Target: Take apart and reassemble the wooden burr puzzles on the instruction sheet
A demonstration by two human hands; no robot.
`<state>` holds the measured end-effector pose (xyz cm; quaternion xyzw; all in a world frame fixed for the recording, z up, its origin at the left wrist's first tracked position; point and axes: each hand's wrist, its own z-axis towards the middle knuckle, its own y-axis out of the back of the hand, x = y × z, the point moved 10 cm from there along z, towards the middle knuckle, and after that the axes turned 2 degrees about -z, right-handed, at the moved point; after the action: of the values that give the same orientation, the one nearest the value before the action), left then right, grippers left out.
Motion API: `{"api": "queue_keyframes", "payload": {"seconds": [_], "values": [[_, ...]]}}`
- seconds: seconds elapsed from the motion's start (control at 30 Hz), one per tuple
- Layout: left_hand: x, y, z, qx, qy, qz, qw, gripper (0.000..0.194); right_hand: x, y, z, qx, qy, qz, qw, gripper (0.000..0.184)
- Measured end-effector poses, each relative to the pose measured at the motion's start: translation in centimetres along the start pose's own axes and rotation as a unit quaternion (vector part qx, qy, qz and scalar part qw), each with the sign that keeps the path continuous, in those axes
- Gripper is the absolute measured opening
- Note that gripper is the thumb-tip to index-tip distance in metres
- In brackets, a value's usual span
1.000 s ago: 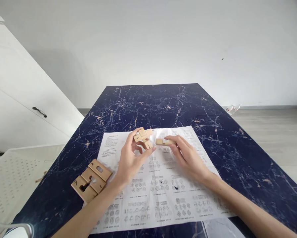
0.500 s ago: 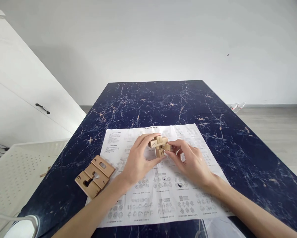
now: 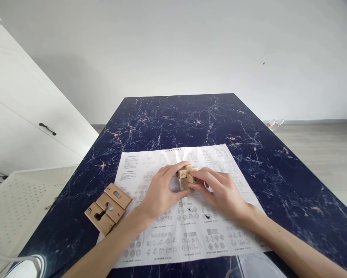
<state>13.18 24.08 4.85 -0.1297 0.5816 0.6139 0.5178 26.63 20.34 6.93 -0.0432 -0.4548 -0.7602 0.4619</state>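
Between my two hands is a small wooden interlocking puzzle [image 3: 187,176] made of light blocks, one marked 3. My left hand [image 3: 163,189] curls round its left side, thumb below and fingers on top. From the right, my right hand [image 3: 218,187] pinches a block of the same puzzle between thumb and fingers, hiding part of it. Under both hands lies a white instruction sheet [image 3: 150,239] printed with rows of small diagrams. Left of my left forearm are flat wooden pieces [image 3: 108,208] with cut-out slots and the numbers 1, 2 and 3.
The dark blue marbled table [image 3: 173,119] reaches toward a pale wall. On the left stand a white cabinet [image 3: 31,96] and a perforated white surface [image 3: 31,204]. A white round object with a cable [image 3: 24,266] sits at the lower left corner.
The puzzle has turned a little and its blocks sit closer together. My right hand has moved slightly left, nearer my left hand. The view has shifted slightly.
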Motion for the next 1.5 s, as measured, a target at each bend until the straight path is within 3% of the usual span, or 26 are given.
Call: {"api": "queue_keyframes", "payload": {"seconds": [0.1, 0.27, 0.4, 0.6, 0.83, 1.03, 1.1, 1.17, 1.27, 1.33, 1.4, 1.5], "values": [[0.1, -0.2, 0.2, 0.019, 0.033, -0.061, 0.997, 0.063, -0.2, 0.3, 0.0, -0.004, -0.01, 0.027, 1.0, 0.013], [0.5, 0.0, 0.5, 0.03, 0.098, -0.203, 0.974, 0.071, -2.3, 1.4, 0.0, -0.062, -0.105, 0.063, 0.99, 0.018], [0.1, -0.5, 0.4, 0.061, 0.102, -0.254, 0.96, 0.072, -2.5, 0.4, 0.3, -0.007, -0.104, 0.06, 0.993, 0.015], [-0.5, -0.6, 0.5, 0.076, 0.079, -0.216, 0.97, 0.071, -2.3, -0.1, 0.3, 0.026, -0.101, 0.068, 0.992, 0.025], [-1.1, 0.2, 0.5, 0.049, 0.015, -0.141, 0.989, 0.067, -3.3, -1.5, 0.1, 0.069, -0.21, 0.193, 0.956, 0.049], [-0.5, -0.5, 0.7, 0.052, 0.028, -0.107, 0.993, 0.075, -4.4, -2.1, -0.5, 0.063, -0.273, 0.261, 0.924, 0.056], [-0.6, -0.1, 0.4, 0.031, 0.043, -0.074, 0.996, 0.082, -5.2, -2.2, -1.0, 0.049, -0.308, 0.292, 0.904, 0.057], [-1.1, 1.1, -0.7, -0.001, 0.053, -0.017, 0.998, 0.085, -6.3, -2.1, -1.7, 0.019, -0.358, 0.352, 0.864, 0.055], [-2.1, 3.8, -3.9, -0.037, 0.048, 0.101, 0.993, 0.064, -7.7, -1.6, -2.5, -0.055, -0.42, 0.467, 0.776, 0.048], [-2.3, 6.4, -7.0, -0.08, 0.042, 0.176, 0.98, 0.055, -8.4, -0.9, -2.6, -0.101, -0.424, 0.517, 0.737, 0.043], [-1.2, 9.0, -10.1, -0.125, 0.073, 0.239, 0.96, 0.058, -9.1, -0.4, -2.7, -0.141, -0.424, 0.542, 0.711, 0.039], [1.6, 11.6, -13.7, -0.157, 0.14, 0.299, 0.931, 0.084, -10.2, -0.2, -3.3, -0.195, -0.441, 0.566, 0.668, 0.03]]}}
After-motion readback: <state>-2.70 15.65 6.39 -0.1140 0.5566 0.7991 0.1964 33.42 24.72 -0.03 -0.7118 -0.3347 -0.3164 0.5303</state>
